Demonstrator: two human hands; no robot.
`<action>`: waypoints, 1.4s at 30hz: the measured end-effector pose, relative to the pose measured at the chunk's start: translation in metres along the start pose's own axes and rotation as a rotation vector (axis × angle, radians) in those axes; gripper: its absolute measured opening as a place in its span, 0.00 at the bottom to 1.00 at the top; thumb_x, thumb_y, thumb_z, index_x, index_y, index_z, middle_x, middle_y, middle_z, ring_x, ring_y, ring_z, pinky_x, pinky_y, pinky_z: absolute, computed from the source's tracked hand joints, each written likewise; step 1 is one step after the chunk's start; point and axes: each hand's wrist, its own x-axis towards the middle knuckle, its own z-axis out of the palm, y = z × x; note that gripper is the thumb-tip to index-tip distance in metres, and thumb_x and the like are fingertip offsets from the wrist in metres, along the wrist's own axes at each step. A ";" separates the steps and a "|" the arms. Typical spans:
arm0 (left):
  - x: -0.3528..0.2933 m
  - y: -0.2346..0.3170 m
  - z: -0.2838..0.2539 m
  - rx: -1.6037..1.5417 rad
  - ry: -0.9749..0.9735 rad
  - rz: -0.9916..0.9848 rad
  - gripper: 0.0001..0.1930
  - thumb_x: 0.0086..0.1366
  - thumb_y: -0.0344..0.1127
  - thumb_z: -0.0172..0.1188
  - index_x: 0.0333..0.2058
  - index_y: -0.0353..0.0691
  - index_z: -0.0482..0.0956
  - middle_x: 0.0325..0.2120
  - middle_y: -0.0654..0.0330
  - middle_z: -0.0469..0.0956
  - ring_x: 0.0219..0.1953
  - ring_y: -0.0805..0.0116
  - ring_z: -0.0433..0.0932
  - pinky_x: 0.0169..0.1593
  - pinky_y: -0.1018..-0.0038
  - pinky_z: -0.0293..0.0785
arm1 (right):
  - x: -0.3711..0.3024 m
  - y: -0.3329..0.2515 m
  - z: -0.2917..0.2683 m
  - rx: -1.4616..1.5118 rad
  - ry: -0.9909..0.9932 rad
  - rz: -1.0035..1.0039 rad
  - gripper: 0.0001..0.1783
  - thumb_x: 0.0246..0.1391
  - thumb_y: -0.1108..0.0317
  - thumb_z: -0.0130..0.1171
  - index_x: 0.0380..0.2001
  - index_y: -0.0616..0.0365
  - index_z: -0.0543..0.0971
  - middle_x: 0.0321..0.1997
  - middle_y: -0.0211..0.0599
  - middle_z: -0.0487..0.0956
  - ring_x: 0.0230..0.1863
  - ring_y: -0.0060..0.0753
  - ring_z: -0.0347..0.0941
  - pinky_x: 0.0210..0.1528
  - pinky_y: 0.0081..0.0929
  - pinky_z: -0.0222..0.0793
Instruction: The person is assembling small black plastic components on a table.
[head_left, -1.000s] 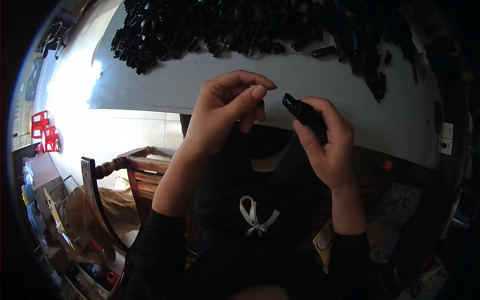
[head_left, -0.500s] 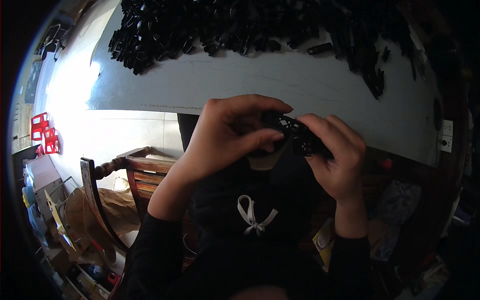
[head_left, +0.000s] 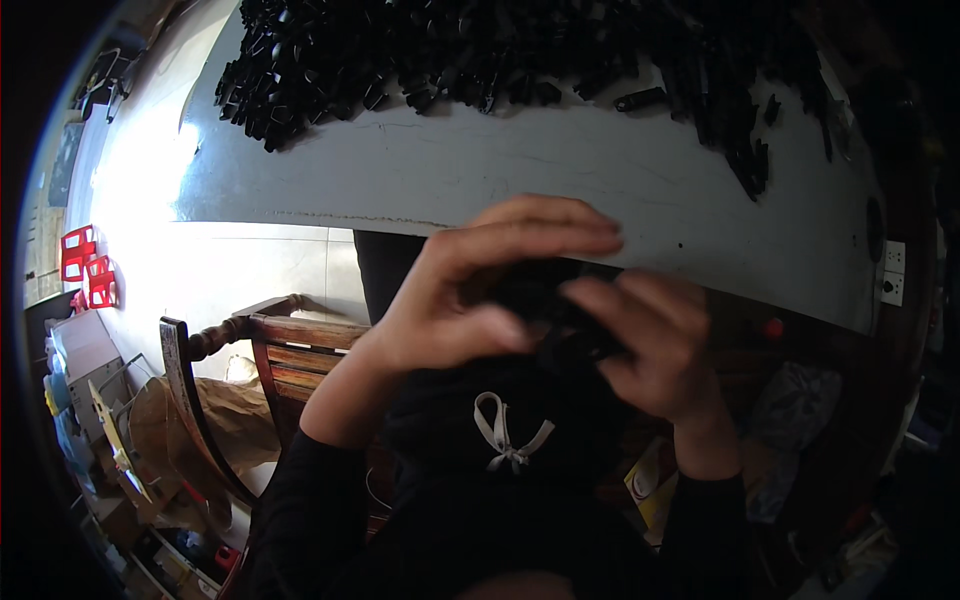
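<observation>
My right hand [head_left: 655, 340] is closed around a small black plastic part [head_left: 575, 345], held in front of my chest just below the table edge. Motion blur and the dark clothing behind hide the part's outline. My left hand [head_left: 455, 285] is beside it, fingers stretched over the top and thumb spread below. A dark gap shows between that thumb and the fingers, and I cannot make out whether the thumb touches the part. Beyond both hands, a large heap of black plastic parts [head_left: 330, 75] covers the far side of the grey table [head_left: 400, 165].
One loose black piece [head_left: 640, 100] lies at the heap's near edge. Left of me stands a wooden chair [head_left: 300, 340], with brown paper [head_left: 235, 415] by it. Red stools [head_left: 102, 282] are on the floor farther left. A wall socket [head_left: 893, 272] is at far right.
Both hands have come lower and nearer my chest with the black plastic part. My left fingers have stretched out to the right, and the part has gone from sharp to blurred.
</observation>
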 end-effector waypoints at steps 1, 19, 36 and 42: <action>-0.003 0.001 0.003 -0.247 0.029 -0.100 0.31 0.65 0.55 0.45 0.50 0.28 0.73 0.42 0.48 0.78 0.47 0.58 0.77 0.52 0.68 0.72 | 0.000 -0.002 0.003 -0.021 -0.043 -0.059 0.22 0.32 0.74 0.64 0.38 0.60 0.79 0.21 0.31 0.70 0.21 0.30 0.71 0.20 0.27 0.66; 0.016 -0.040 -0.078 1.169 0.486 -0.106 0.06 0.57 0.29 0.60 0.35 0.41 0.76 0.27 0.59 0.77 0.28 0.60 0.78 0.31 0.69 0.72 | 0.056 0.113 -0.009 -0.698 -0.023 0.440 0.29 0.42 0.87 0.56 0.50 0.54 0.75 0.37 0.35 0.79 0.34 0.31 0.78 0.35 0.26 0.76; 0.003 -0.025 -0.054 0.669 0.262 -0.030 0.09 0.50 0.21 0.65 0.31 0.34 0.76 0.31 0.59 0.78 0.33 0.66 0.81 0.36 0.75 0.78 | 0.022 0.036 0.004 -0.080 -0.011 0.230 0.16 0.44 0.78 0.64 0.38 0.61 0.71 0.25 0.38 0.78 0.27 0.33 0.78 0.28 0.26 0.73; -0.001 -0.002 -0.032 0.645 0.107 0.044 0.09 0.47 0.19 0.66 0.28 0.34 0.77 0.35 0.56 0.80 0.34 0.64 0.82 0.37 0.76 0.79 | 0.025 0.020 0.000 -0.236 0.062 0.032 0.14 0.41 0.70 0.68 0.34 0.62 0.81 0.18 0.31 0.74 0.17 0.26 0.69 0.18 0.23 0.61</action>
